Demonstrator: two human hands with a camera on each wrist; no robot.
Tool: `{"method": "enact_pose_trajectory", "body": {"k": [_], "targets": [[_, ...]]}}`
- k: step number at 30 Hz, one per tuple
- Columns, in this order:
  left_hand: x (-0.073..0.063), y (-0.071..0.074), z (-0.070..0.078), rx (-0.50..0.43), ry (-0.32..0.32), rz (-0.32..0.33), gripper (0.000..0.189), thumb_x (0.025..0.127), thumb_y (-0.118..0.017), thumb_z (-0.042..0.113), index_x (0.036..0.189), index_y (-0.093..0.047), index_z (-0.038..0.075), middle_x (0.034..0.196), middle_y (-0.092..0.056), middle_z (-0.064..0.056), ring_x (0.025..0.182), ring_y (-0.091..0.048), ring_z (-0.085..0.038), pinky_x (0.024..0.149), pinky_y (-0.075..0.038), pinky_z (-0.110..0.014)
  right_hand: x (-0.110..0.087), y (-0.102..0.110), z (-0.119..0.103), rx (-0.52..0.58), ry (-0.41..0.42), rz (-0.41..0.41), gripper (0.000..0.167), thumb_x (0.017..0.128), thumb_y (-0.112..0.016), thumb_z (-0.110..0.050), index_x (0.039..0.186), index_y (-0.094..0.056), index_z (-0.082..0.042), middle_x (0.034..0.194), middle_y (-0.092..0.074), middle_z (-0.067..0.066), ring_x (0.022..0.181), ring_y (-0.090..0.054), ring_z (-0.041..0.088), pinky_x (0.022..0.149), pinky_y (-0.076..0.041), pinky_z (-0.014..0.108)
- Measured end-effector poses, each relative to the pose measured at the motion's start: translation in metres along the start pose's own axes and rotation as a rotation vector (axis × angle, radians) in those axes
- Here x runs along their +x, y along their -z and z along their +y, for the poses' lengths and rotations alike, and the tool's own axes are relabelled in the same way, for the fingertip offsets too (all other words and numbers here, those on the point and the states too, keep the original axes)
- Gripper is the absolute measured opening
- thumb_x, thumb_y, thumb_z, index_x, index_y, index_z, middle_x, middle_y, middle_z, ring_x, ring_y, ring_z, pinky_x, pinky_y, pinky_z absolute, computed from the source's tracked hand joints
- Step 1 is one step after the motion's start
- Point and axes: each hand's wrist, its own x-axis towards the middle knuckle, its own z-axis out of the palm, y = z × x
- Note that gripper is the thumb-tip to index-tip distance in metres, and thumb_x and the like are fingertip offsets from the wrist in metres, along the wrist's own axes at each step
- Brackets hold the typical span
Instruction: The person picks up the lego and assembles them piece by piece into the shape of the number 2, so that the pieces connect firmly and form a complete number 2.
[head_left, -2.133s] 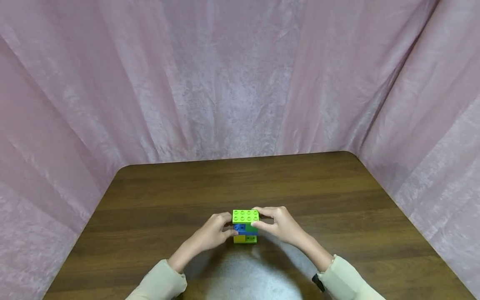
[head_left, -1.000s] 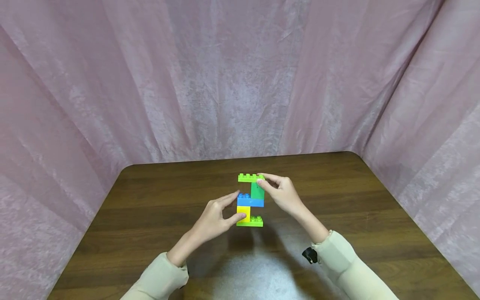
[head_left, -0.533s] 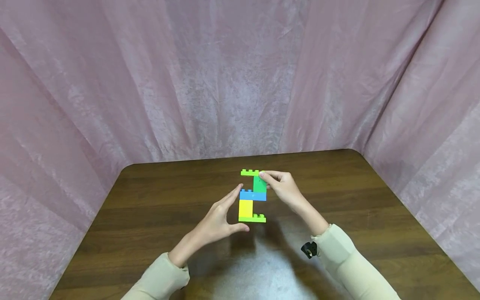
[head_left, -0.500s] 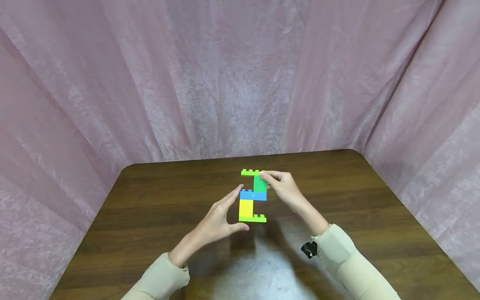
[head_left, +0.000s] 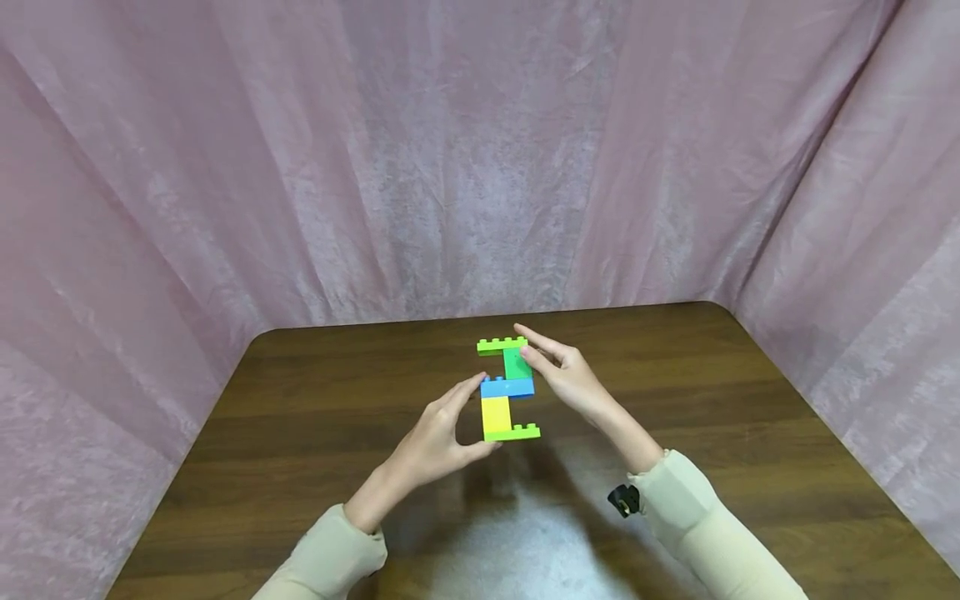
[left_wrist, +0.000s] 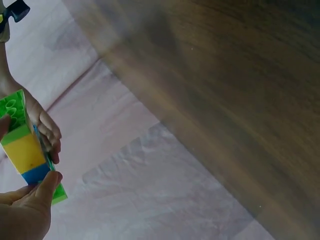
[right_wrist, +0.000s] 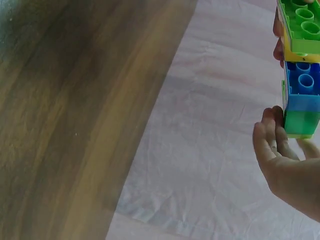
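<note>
A stack of toy building bricks hangs in the air above the table in the head view. From the top down come a lime brick [head_left: 490, 347], a green brick [head_left: 514, 364], a blue brick [head_left: 507, 388], a yellow brick [head_left: 496, 414] and a bottom lime brick [head_left: 519, 433]. My left hand [head_left: 435, 437] grips the stack from the left, thumb at the bottom lime brick and fingertips by the blue one. At the upper right, my right hand [head_left: 572, 382] has its thumb at the green brick's upper edge and its fingers extended. The right wrist view shows those fingers beside the green brick [right_wrist: 301, 122].
A brown wooden table [head_left: 360, 375] lies under the hands. Pink curtains [head_left: 480, 167] hang behind it and along both sides. A small black device [head_left: 624, 500] sits by the right sleeve cuff.
The stack has been raised off the table and tilted to show its front. The left thumb came off the yellow brick and now meets the bottom brick. The right index finger has straightened.
</note>
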Motion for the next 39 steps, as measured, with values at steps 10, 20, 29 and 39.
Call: {"method": "enact_pose_trajectory", "body": {"k": [10,20,29,39], "targets": [[0.006,0.007,-0.005,-0.099,-0.007,-0.004,0.078,0.071,-0.081,0.001,0.137,-0.043,-0.011,0.129,-0.06,-0.024,0.115,-0.063,-0.033,0.095,-0.053,-0.039,-0.003,0.01,0.003,-0.108,0.164,-0.228,0.099,0.083,-0.078,-0.022,0.157,-0.014,-0.012,0.157,-0.033,0.018,0.14,-0.04,0.038,0.112,-0.035,0.054],[0.007,0.007,-0.007,-0.135,0.011,-0.02,0.079,0.076,-0.078,-0.002,0.141,-0.036,-0.014,0.133,-0.057,-0.028,0.118,-0.061,-0.036,0.095,-0.052,-0.04,0.0,0.006,0.008,-0.307,0.218,-0.078,0.09,0.081,-0.08,-0.022,0.154,-0.029,-0.015,0.157,-0.036,0.012,0.138,-0.041,0.039,0.109,-0.038,0.056],[0.009,0.009,-0.009,-0.054,0.005,0.011,0.084,0.074,-0.084,0.009,0.143,-0.039,-0.009,0.141,-0.052,-0.025,0.127,-0.055,-0.036,0.1,-0.049,-0.046,0.003,0.002,0.013,-0.311,0.315,0.028,0.085,0.079,-0.081,-0.015,0.151,-0.037,-0.013,0.147,-0.049,0.015,0.117,-0.062,0.038,0.099,-0.049,0.052],[0.007,0.01,-0.01,-0.084,0.034,0.022,0.087,0.07,-0.087,0.01,0.142,-0.042,-0.008,0.138,-0.055,-0.025,0.125,-0.057,-0.036,0.096,-0.051,-0.042,0.006,-0.002,0.016,-0.319,0.322,0.047,0.087,0.076,-0.083,-0.013,0.15,-0.037,-0.01,0.147,-0.049,0.016,0.118,-0.061,0.04,0.101,-0.047,0.051]]}}
